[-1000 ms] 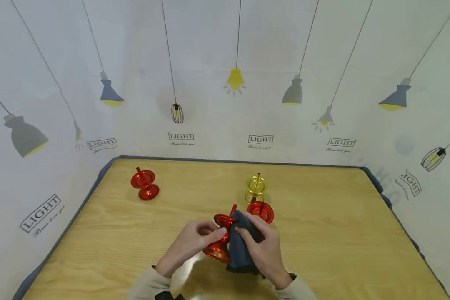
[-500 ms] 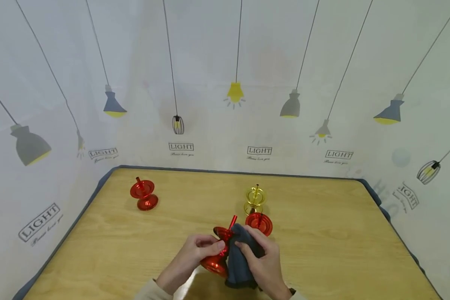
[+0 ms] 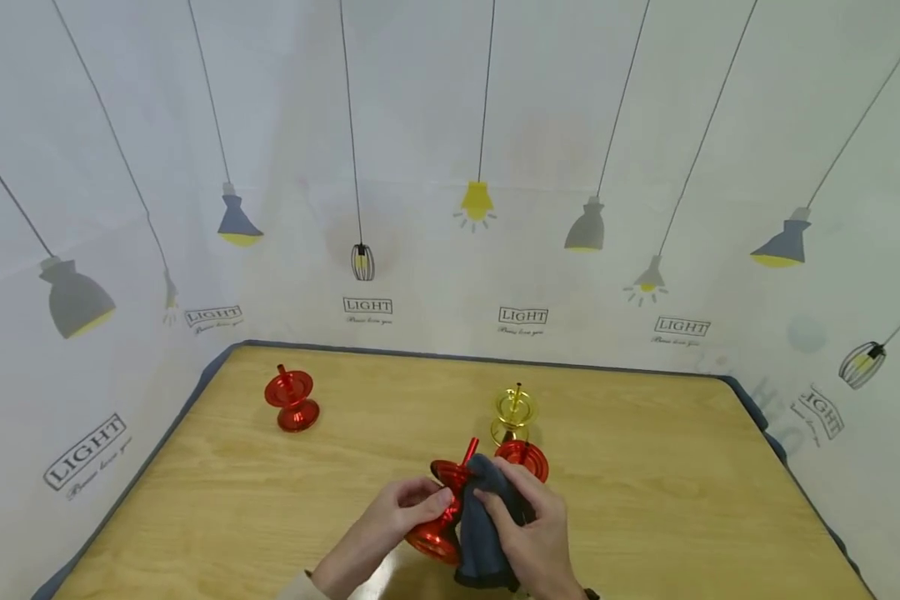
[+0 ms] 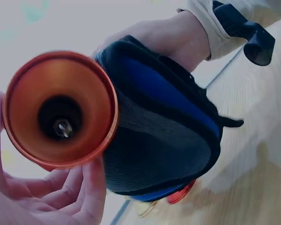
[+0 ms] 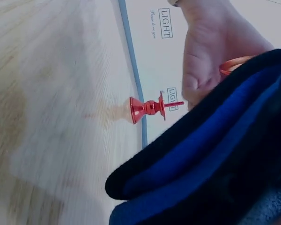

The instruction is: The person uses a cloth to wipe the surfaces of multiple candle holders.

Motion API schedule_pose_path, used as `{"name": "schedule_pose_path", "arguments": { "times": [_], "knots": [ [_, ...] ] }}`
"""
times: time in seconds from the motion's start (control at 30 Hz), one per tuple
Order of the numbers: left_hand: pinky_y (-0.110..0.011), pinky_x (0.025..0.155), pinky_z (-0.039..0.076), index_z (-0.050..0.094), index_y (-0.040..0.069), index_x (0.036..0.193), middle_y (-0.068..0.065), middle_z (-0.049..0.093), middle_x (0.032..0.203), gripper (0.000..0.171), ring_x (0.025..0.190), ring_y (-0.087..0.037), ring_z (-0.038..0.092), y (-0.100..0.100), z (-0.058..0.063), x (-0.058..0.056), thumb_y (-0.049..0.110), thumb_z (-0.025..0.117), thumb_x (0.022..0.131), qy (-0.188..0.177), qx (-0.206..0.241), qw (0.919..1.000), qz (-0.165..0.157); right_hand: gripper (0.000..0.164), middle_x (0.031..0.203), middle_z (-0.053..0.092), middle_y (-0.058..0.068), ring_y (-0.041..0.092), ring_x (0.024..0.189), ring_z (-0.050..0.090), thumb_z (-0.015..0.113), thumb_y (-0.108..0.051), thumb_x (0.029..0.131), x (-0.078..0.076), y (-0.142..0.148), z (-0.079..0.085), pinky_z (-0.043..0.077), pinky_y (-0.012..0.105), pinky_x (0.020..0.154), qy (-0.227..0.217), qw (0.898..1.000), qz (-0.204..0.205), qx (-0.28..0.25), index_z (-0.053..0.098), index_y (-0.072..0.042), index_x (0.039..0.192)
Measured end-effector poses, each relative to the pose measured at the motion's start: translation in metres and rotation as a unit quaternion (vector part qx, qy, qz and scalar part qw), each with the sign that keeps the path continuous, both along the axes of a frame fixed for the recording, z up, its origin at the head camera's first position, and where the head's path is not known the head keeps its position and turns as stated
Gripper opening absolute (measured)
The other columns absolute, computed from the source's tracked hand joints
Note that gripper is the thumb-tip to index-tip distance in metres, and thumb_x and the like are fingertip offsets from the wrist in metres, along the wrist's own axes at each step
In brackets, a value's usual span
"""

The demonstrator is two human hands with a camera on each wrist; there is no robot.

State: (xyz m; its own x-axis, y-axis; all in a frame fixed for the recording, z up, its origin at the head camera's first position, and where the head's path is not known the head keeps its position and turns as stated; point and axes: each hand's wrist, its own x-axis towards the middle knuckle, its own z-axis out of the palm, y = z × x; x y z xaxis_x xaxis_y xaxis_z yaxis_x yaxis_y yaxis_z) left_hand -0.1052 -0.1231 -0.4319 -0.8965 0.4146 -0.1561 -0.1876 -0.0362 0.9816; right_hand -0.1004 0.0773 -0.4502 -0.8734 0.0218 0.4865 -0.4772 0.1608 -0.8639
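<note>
My left hand (image 3: 390, 521) grips a shiny red candlestick (image 3: 433, 542) around its waist, tilted with its spike up and to the right. In the left wrist view the hollow underside of its base (image 4: 25, 110) faces the camera. My right hand (image 3: 538, 533) pinches a folded dark blue cloth (image 3: 482, 542) against the candlestick's right side, near the upper dish. The cloth's bright blue inner face (image 5: 178, 168) and black edging show in the right wrist view. It hides much of the candlestick there.
Another red candlestick (image 3: 295, 400) stands upright at the back left of the wooden table (image 3: 682, 483). A gold candlestick (image 3: 512, 412) stands beyond my right hand, with a red one (image 3: 528, 458) partly hidden in front of it. A lamp-printed white sheet (image 3: 420, 258) surrounds the table.
The head view has tilted up, so the table and hands sit lower in it. Both hands keep their holds on the candlestick and cloth, with little visible movement between them.
</note>
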Motion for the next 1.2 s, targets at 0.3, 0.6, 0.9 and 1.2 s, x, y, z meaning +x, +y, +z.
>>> {"name": "schedule_pose_path", "arguments": {
  "times": [0.3,0.6,0.9,1.2],
  "knots": [
    [-0.025,0.070,0.051,0.073,-0.001,0.103,0.001,0.073,0.083,0.038,0.077,-0.012,0.063,0.000,0.000,0.003,0.035,0.072,0.094,0.014,-0.116,0.9921,0.046,0.035,0.103,0.076,0.004,0.014,0.091,0.072,0.080,0.003,0.082,0.002,-0.001,-0.007,0.058,0.020,0.079,0.035,0.999,0.011,0.021,0.074,-0.011,0.114],
    [-0.025,0.078,0.057,0.073,0.011,0.105,0.007,0.073,0.091,0.026,0.085,-0.006,0.068,-0.008,-0.008,0.004,0.029,0.055,0.104,-0.068,0.093,0.9929,-0.030,0.037,0.105,0.076,0.000,0.007,0.091,0.072,0.082,0.007,0.078,0.005,-0.008,0.000,0.058,0.020,0.078,-0.040,0.998,-0.015,-0.040,0.075,-0.006,0.112],
    [-0.023,0.084,0.056,0.072,0.011,0.114,0.008,0.074,0.100,0.029,0.093,-0.004,0.069,-0.012,-0.014,0.002,0.027,0.049,0.107,-0.013,0.116,0.9914,-0.058,0.036,0.103,0.075,0.004,0.011,0.089,0.070,0.081,0.004,0.079,-0.002,-0.009,0.000,0.058,0.022,0.076,-0.016,0.999,0.006,-0.028,0.075,-0.009,0.112],
    [-0.025,0.073,0.056,0.071,-0.001,0.106,-0.003,0.075,0.091,0.036,0.081,-0.013,0.068,-0.003,0.007,0.009,0.032,0.073,0.093,0.060,-0.099,0.9898,0.083,0.033,0.104,0.074,0.010,0.012,0.091,0.070,0.078,0.003,0.085,-0.005,-0.002,0.005,0.057,0.021,0.080,0.077,0.995,0.048,0.035,0.072,-0.006,0.116]
  ]
}}
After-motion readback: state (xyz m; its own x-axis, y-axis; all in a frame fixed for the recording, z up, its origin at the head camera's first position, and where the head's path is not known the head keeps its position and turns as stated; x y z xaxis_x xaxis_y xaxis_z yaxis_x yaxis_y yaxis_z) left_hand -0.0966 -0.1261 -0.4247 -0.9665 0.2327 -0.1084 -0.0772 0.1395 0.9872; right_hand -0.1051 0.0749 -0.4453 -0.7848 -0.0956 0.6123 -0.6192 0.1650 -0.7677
